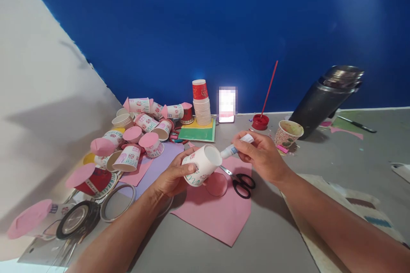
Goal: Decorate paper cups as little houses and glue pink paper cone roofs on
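Note:
My left hand (174, 175) is wrapped round a white paper cup (201, 166) with coloured drawings, tilted with its closed base toward the right. In my right hand (258, 149) is a small white glue bottle (235, 146), pinched between thumb and fingers, its tip close to the rim of the cup's base. Whether the tip touches the cup I cannot tell. Beneath the cup lies a pink paper sheet (218, 222) with a pink round piece (217, 184) on it. Black-handled scissors (242, 185) rest on the sheet's right part.
Several decorated cups (130, 158) with pink tops crowd the left, near tape rolls (78, 219). Behind stand a cup stack (202, 111) and a bright phone (226, 104). On the right are a paper cup (288, 133), a dark flask (323, 100) and a cloth (320, 213).

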